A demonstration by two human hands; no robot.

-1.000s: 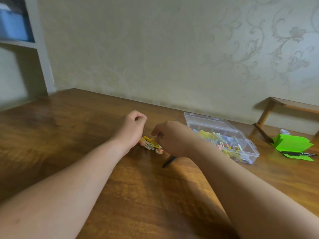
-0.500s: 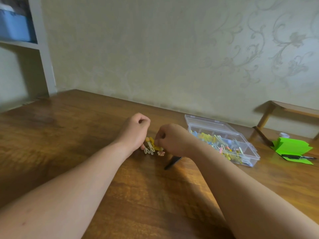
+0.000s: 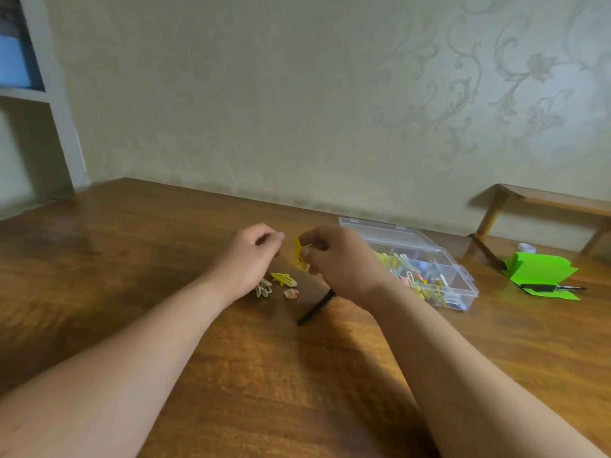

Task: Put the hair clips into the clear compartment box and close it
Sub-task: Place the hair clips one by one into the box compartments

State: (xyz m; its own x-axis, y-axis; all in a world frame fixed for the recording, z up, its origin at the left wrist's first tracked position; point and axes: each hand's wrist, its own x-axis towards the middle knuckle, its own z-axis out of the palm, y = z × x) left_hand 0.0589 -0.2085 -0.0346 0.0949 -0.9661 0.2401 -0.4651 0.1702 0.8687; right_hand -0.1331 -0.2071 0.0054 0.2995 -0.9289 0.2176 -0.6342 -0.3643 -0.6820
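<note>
While the right hand [image 3: 340, 262] pinches a yellow hair clip [image 3: 298, 253] between thumb and fingertips above the wooden table [image 3: 132, 259], the left hand [image 3: 246, 256] sits just beside it, fingers curled into a loose fist; whether it has hold of anything I cannot tell. Three clips lie on the table below the hands: a yellow star-shaped clip [image 3: 283, 278], a pale clip [image 3: 263, 288] partly under the left wrist, and a small pink clip [image 3: 291, 293]; a black clip [image 3: 315, 307] lies near them, its far end behind the right wrist. The clear compartment box [image 3: 413, 259] stands open to the right, behind the right hand, with many clips already in its compartments; its lid is not yet shut.

The likely slip is the light pinch: the clip is thin and smooth, so it could twist out on the way across and skid over the polished wood. A heaped compartment could also keep the lid from closing flat.

The near end of the box is hidden by the right hand; the lid is transparent and hard to separate from the tray; which compartments have room is unclear.
</note>
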